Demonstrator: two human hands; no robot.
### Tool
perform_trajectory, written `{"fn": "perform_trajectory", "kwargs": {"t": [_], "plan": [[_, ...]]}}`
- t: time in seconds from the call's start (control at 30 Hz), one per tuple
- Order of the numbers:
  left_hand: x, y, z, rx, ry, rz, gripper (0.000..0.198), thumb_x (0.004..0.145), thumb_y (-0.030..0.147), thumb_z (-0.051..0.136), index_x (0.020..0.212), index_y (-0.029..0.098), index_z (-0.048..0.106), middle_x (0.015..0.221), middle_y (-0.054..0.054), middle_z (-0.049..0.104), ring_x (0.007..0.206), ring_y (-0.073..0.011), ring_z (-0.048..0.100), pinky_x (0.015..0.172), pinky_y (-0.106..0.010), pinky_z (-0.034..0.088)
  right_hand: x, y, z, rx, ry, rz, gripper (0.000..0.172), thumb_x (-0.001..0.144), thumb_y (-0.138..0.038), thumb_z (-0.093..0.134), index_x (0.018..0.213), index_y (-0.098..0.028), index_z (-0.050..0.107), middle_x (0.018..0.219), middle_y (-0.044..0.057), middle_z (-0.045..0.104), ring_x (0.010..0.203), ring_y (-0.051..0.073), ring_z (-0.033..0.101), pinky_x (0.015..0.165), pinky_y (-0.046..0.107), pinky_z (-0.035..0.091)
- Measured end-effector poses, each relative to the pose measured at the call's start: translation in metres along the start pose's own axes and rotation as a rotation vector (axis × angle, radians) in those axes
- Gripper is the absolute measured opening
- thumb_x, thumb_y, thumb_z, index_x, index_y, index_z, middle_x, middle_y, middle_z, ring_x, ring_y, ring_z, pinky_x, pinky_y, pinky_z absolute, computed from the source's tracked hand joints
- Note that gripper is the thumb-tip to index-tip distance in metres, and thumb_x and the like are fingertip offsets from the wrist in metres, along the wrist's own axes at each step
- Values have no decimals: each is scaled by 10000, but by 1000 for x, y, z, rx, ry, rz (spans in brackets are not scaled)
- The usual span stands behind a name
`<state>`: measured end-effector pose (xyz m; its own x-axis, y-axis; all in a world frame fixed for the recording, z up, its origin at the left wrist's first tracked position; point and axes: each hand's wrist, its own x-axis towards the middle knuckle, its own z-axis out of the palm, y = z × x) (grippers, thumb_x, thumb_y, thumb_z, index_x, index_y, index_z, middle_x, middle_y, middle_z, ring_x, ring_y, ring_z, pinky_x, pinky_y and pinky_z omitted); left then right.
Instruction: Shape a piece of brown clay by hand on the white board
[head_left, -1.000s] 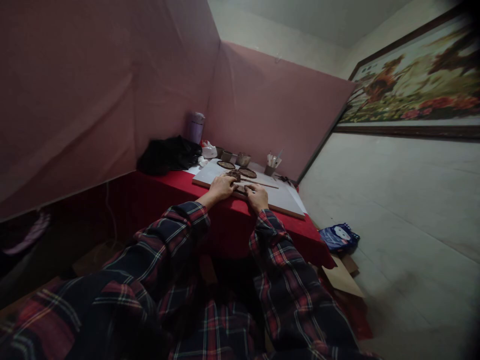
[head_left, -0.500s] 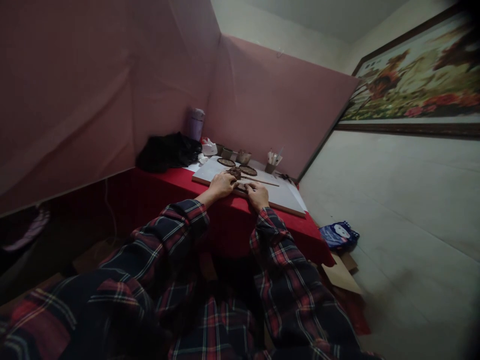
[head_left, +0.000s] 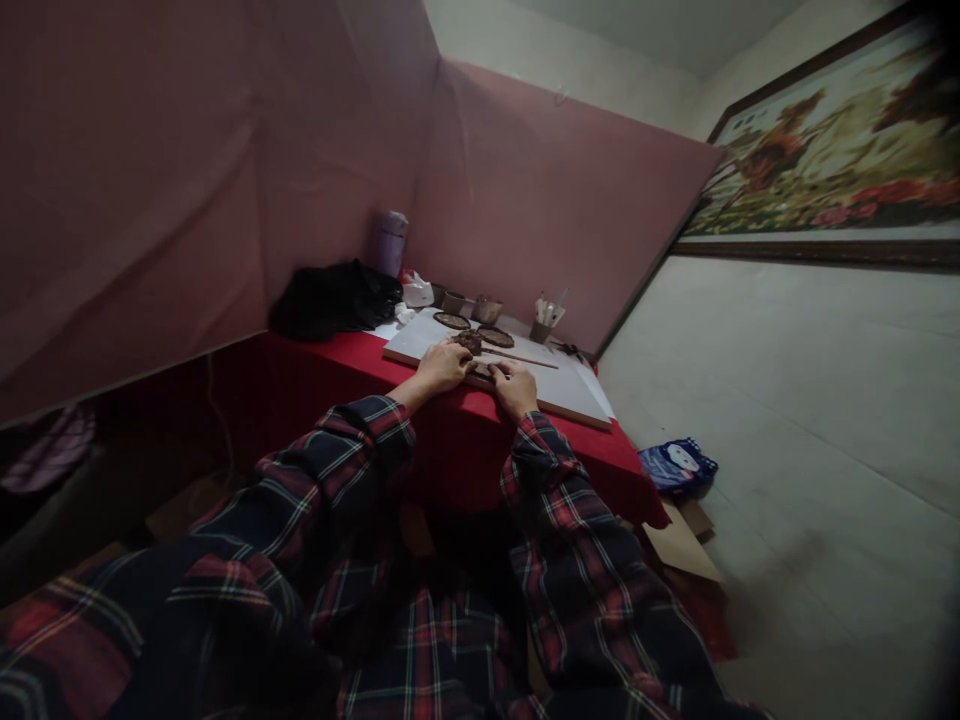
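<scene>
My left hand (head_left: 445, 367) and my right hand (head_left: 514, 388) face each other at the near edge of a pale board (head_left: 574, 400). Between them is a small flat piece of brown clay (head_left: 481, 371), pinched at its two sides by my fingers. Part of it is hidden behind the fingertips. Just beyond my left hand sits a dark brown lump of clay (head_left: 468, 342). A thin brown clay strip (head_left: 525, 358) stretches from near the lump to the right across the board. Farther back lie two round brown discs, a left one (head_left: 452, 320) and a right one (head_left: 495, 337).
Behind the board stand small pots (head_left: 453, 303) and a cup of tools (head_left: 546, 320). A black cloth or bag (head_left: 334, 300), a white plastic bag (head_left: 417, 289) and a purple bottle (head_left: 391, 243) are at the left. Pink panels (head_left: 555, 200) enclose the red-covered table (head_left: 337, 360).
Both hands stay at the clay piece with almost the same grip. The whole view has shifted very slightly; the objects on the board keep their places.
</scene>
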<state>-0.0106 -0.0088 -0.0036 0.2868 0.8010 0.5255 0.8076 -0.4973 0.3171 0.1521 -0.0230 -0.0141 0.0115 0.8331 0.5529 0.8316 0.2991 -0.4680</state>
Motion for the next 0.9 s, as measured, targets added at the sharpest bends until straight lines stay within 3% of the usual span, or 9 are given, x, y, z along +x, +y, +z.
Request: {"fn": "perform_trajectory", "kwargs": {"t": [0.9], "plan": [[1,-1,2,-53,0,-22,261,876,336,537,1003,221,734,1058,-68,706,1028,-203,588,909,-284,445,-2,-3,-2,-17,-3,-10,227,890,-264,529,940,-189,736,1049,71,702,985,192,616,884,279,434]]}}
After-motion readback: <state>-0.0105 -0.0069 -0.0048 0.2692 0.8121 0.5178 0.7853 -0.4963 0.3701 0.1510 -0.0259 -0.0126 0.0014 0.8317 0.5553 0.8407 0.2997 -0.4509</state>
